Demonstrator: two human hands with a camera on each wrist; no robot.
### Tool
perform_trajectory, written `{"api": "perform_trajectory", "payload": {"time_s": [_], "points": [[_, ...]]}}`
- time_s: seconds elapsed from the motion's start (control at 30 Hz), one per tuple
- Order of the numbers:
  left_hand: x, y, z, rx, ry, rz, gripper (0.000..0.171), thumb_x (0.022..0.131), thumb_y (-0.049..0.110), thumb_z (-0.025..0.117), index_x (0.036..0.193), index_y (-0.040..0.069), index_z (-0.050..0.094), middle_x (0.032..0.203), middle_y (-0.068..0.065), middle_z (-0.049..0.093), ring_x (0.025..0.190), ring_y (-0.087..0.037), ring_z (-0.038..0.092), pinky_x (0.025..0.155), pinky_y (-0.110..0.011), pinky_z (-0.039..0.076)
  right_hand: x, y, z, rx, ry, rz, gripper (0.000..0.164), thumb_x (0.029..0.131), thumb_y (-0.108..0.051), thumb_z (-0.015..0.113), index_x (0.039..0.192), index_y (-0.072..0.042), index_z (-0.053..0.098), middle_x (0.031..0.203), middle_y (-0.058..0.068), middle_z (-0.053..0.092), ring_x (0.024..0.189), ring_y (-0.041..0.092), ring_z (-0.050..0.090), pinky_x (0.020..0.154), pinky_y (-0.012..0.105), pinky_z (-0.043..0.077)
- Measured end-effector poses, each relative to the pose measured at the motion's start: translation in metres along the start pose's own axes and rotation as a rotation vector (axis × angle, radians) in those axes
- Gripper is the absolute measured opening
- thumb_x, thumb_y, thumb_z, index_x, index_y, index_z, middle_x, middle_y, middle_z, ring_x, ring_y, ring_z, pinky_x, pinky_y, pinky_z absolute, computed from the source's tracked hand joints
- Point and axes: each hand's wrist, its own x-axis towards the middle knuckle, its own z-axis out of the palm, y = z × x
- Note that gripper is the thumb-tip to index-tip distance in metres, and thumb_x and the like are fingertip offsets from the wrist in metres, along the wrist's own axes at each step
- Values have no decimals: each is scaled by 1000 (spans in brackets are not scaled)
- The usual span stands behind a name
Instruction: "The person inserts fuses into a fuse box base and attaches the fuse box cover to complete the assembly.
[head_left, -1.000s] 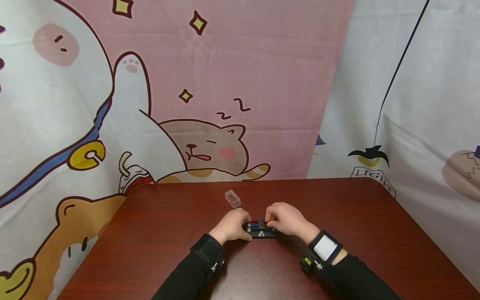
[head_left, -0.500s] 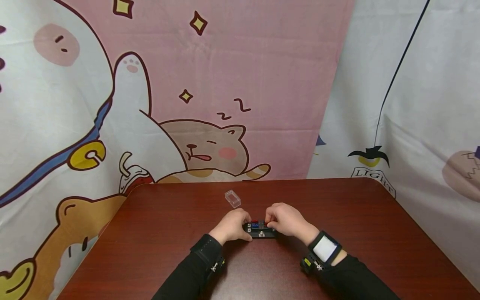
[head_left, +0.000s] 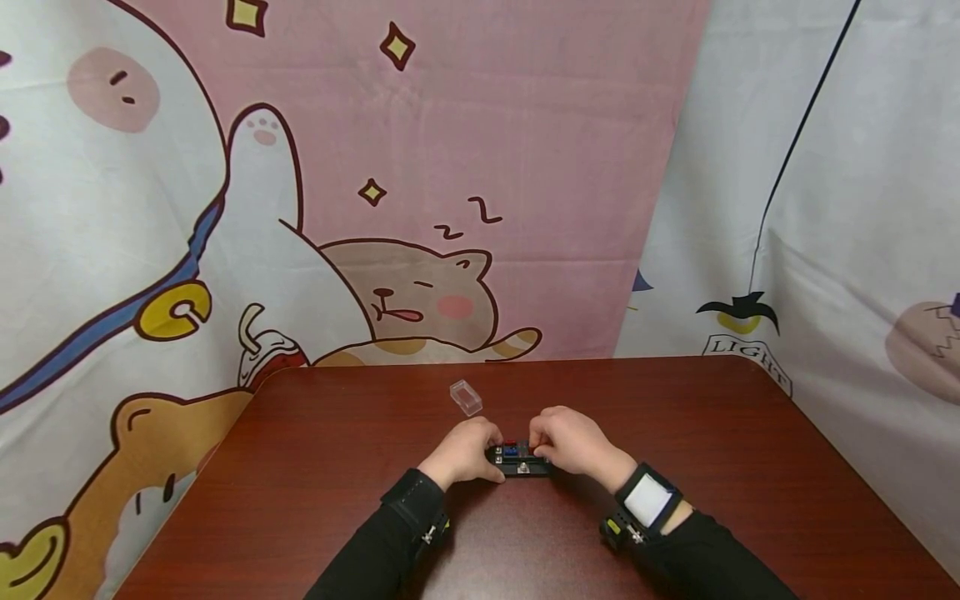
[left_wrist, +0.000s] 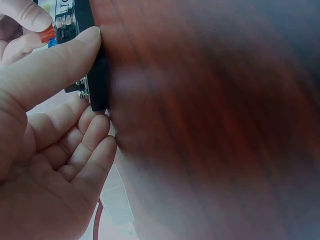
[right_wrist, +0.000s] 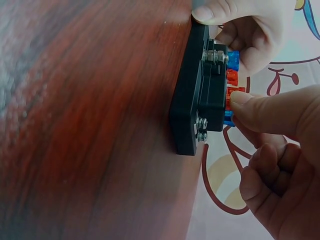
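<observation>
A black fuse block (head_left: 523,469) with metal screw terminals sits on the table between both hands. My left hand (head_left: 467,451) holds its left end, thumb in front and fingers behind. Red and blue blade fuses stand in a row along its top; in the right wrist view, a blue fuse (right_wrist: 232,61) is at the far end. My right hand (head_left: 576,439) pinches a red fuse (right_wrist: 234,91) between thumb and index finger, the other fingers curled. How deep this fuse sits is hidden by the thumb.
A small clear plastic cover (head_left: 466,397) lies behind the left hand. The reddish-brown wooden table (head_left: 337,433) ends at a cartoon-printed cloth (head_left: 570,167) hanging behind it.
Almost nothing differs. The right hand shifts very slightly at the fuse; the left hand, fuse block and clear cover stay in place.
</observation>
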Motion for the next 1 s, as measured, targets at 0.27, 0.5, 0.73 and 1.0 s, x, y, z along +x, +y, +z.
{"api": "perform_trajectory", "payload": {"time_s": [0.27,0.5,0.73,1.0], "points": [[-1,1,0,-7,1,-5,43,63,25,94,94,7,70,87,2,59,79,-11,54,76,-30,47,0,-3,1,-23,45,-4,24,77,-7,82,74,-21,63,75,-11,54,72,9,51,59,26,44],[-1,1,0,-7,4,-3,43,63,25,94,94,7,70,87,2,59,79,-11,54,75,-30,47,-1,-4,1,-30,54,-8,24,76,-8,83,73,-21,63,74,-10,54,72,10,52,59,26,44],[-1,2,0,-7,-2,-7,43,63,24,94,94,7,71,87,1,59,79,-12,54,76,-30,47,-1,-3,3,-13,41,16,25,77,-10,83,72,-23,63,74,-12,53,72,9,51,58,25,43],[-2,3,-1,-14,-4,-15,43,64,23,94,95,6,70,87,0,59,79,-12,54,76,-31,47,0,-2,4,-3,38,35,24,78,-10,83,72,-24,64,73,-12,54,70,7,50,59,26,44]]}}
